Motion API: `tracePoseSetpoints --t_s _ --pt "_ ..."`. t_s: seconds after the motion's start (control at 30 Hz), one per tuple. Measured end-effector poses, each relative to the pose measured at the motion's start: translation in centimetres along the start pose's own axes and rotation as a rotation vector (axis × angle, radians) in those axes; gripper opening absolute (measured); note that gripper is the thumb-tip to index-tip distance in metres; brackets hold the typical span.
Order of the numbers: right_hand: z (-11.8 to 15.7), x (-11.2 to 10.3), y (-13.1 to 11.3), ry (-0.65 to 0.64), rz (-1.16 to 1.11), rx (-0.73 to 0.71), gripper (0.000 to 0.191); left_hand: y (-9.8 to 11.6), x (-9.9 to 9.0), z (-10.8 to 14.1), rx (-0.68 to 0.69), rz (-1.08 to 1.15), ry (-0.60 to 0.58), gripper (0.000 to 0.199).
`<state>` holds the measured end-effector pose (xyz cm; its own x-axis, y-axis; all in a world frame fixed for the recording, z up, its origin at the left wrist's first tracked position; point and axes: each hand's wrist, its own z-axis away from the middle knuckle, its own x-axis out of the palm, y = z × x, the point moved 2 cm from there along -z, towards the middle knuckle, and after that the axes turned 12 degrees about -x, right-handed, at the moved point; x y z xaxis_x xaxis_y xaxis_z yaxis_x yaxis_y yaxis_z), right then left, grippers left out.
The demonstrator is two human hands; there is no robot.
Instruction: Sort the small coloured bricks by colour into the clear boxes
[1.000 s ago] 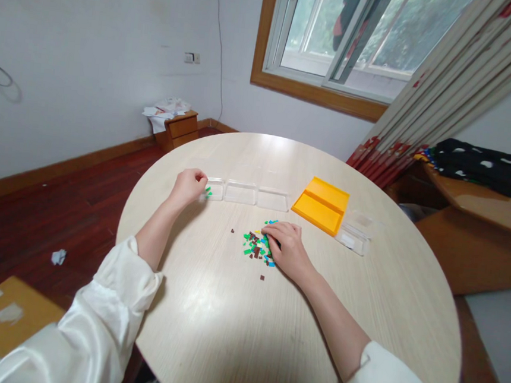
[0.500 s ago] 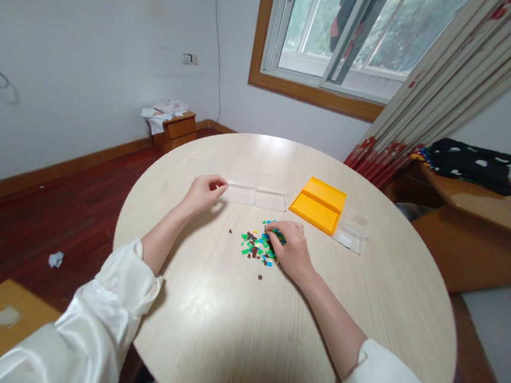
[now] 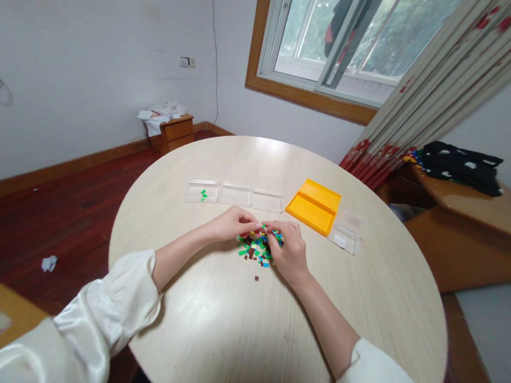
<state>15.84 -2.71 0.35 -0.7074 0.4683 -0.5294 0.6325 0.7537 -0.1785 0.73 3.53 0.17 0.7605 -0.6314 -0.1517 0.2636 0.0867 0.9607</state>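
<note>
A pile of small flat plastic pieces [image 3: 252, 252], green, brown, blue and a few yellow, lies mid-table. My left hand [image 3: 233, 224] reaches over its far left side, thumb and fingers pinched at a small green piece [image 3: 264, 226]. Close against those fingertips, my right hand [image 3: 290, 246] curls over the right side of the pile. Its fingers are closed, and what they hold is hidden. Just beyond my hands stand clear plastic boxes in a row: a left box [image 3: 192, 197] with several green pieces inside, a middle box [image 3: 235, 201] and a right box [image 3: 266, 207].
An open yellow case [image 3: 311, 213] lies right of the boxes, beside another clear container [image 3: 349, 247]. One brown piece [image 3: 256, 278] sits apart, nearer me. The round table [image 3: 207, 330] carries all this. A wooden cabinet [image 3: 453, 232] with dark cloth stands at right.
My left hand has moved from the left clear box back to the pile, meeting my right hand. The green pieces in that box now show. My right hand stays at the pile.
</note>
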Motion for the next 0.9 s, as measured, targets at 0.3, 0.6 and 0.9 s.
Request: tracePoseSetpoints --t_s 0.3,0.6,0.9 --pt "0.1 0.2 0.3 -0.103 0.014 0.118 0.016 0.3 -0.1 0.1 0.009 0.114 0.022 0.021" --pt "1.6 2.0 2.0 -0.326 0.099 0.137 0.028 0.8 -8.0 0.7 0.001 -0.280 0.821 0.009" --pt "1.5 2.2 1.7 -0.430 0.096 0.142 0.029 -1.2 -12.4 1.8 -0.198 -0.658 1.072 0.012"
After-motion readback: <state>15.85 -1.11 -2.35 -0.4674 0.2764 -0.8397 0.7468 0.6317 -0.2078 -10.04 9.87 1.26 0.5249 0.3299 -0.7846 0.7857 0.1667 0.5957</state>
